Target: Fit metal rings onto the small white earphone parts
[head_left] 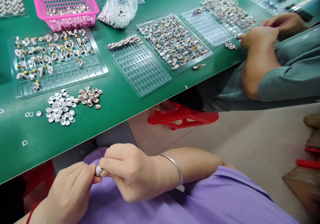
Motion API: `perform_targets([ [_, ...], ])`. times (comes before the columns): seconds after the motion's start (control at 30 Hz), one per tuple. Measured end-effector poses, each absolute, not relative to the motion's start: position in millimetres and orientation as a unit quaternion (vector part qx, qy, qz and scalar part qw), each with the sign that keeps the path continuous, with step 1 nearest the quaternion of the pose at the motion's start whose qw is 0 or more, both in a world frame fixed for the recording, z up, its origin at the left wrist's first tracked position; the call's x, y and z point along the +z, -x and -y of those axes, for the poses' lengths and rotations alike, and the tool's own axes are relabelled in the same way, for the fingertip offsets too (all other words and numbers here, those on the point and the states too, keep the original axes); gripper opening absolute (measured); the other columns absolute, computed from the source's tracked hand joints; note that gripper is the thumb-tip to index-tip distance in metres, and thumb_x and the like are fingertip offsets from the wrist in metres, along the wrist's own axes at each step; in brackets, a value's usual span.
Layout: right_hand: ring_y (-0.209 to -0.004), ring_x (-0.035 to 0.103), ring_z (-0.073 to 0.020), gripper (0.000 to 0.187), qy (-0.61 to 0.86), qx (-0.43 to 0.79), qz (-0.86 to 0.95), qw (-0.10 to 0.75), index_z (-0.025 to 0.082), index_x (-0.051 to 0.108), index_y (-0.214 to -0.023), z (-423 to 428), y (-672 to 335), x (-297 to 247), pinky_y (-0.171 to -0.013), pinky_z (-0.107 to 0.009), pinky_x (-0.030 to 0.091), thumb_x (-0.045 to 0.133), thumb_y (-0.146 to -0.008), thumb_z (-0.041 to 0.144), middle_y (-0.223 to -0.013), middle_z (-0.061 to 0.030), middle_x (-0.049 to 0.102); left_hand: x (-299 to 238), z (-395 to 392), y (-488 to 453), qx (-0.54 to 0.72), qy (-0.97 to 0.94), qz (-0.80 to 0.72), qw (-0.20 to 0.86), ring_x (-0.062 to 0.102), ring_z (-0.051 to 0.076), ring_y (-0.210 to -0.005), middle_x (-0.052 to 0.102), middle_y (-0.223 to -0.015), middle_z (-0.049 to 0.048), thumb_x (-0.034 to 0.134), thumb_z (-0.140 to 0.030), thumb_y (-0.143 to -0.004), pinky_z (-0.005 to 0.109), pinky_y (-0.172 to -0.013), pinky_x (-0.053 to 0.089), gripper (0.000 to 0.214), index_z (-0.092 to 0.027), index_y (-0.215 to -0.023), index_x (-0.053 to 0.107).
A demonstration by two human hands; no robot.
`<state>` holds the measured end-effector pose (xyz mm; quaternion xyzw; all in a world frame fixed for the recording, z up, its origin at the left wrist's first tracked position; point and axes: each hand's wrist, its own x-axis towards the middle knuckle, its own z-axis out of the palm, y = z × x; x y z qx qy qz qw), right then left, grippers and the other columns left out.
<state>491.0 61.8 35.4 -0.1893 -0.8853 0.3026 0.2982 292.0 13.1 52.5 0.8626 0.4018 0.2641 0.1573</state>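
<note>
My left hand [71, 187], with a red string at the wrist, and my right hand [131, 170], with a silver bangle, meet above my lap. Between their pinched fingertips is a small, rounded, pale earbud shell [98, 171], gripped from both sides. The fingers cover most of it. On the green table [120, 107] beyond lie a loose pile of white round caps [60, 107] and a smaller heap of beige caps [89, 95]. Behind them, a clear compartment tray [75, 69] is partly filled with beige earbud parts [54, 55] bearing yellow bits.
A pink basket [66, 19] and a plastic bag [122, 9] of small parts stand behind. More trays [147, 70] line the table rightward. At right, a co-worker's hands [262, 34] hold something small. A red stool [185, 117] is under the table edge.
</note>
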Motion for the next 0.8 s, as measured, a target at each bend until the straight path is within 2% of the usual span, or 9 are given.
perform_targets([
  [0.2,-0.056,0.038,-0.0127,0.021,0.192,0.285,0.871,0.352,0.013,0.061,-0.07,-59.6,-486.9,34.0,-0.056,-0.025,0.038,0.045,-0.078,0.003,-0.063,-0.001,0.048,54.1,-11.1,-290.8,0.26,-0.864,-0.404,0.147,0.056,0.011,-0.049,0.063,-0.061,-0.0007,0.038,0.002,-0.093,0.021,-0.048,0.045,0.028,-0.02,-0.08,0.05],
  [0.33,-0.056,0.039,-0.0134,0.025,0.19,0.257,0.879,0.354,0.012,0.063,-0.068,-65.6,-487.6,31.3,-0.054,-0.026,0.039,0.044,-0.083,0.004,-0.062,-0.0023,0.05,52.6,-15.5,-289.7,0.25,-0.866,-0.406,0.151,0.056,0.01,-0.048,0.063,-0.061,-0.0017,0.039,-0.005,-0.099,0.021,-0.048,0.045,0.026,-0.019,-0.081,0.052],
  [0.47,-0.06,0.049,-0.0153,0.027,0.166,0.158,0.895,0.382,0.006,0.068,-0.083,-76.2,-492.1,30.8,-0.059,-0.028,0.046,0.043,-0.095,0.007,-0.067,-0.0056,0.06,53.3,-20.7,-289.4,0.263,-0.841,-0.447,0.153,0.067,0.011,-0.057,0.072,-0.075,0.0018,0.04,-0.028,-0.106,0.02,-0.054,0.051,0.023,-0.017,-0.1,0.059],
  [0.6,-0.07,0.06,-0.017,0.023,0.132,0.113,0.885,0.432,-0.002,0.067,-0.1,-83.9,-496.0,31.3,-0.066,-0.029,0.055,0.046,-0.099,0.008,-0.075,-0.0097,0.066,49.0,-19.1,-286.9,0.302,-0.8,-0.479,0.198,0.071,0.011,-0.066,0.075,-0.083,0.0026,0.043,-0.031,-0.105,0.016,-0.062,0.054,0.023,-0.02,-0.107,0.062],
  [0.67,-0.073,0.063,-0.0167,0.021,0.127,0.134,0.873,0.452,-0.001,0.068,-0.099,-85.2,-496.2,30.3,-0.069,-0.029,0.057,0.049,-0.098,0.009,-0.076,-0.0101,0.067,44.2,-17.5,-284.8,0.315,-0.782,-0.479,0.244,0.072,0.011,-0.069,0.077,-0.09,0.0033,0.046,-0.033,-0.104,0.015,-0.063,0.054,0.023,-0.021,-0.111,0.065],
  [0.8,-0.071,0.062,-0.0131,0.017,0.149,0.161,0.851,0.477,0.008,0.069,-0.088,-81.2,-493.7,27.0,-0.068,-0.024,0.056,0.057,-0.098,0.014,-0.076,-0.0064,0.067,35.2,-17.9,-283.8,0.333,-0.745,-0.47,0.335,0.074,0.011,-0.076,0.079,-0.1,0.0024,0.051,-0.032,-0.102,0.013,-0.07,0.056,0.026,-0.027,-0.121,0.067],
])
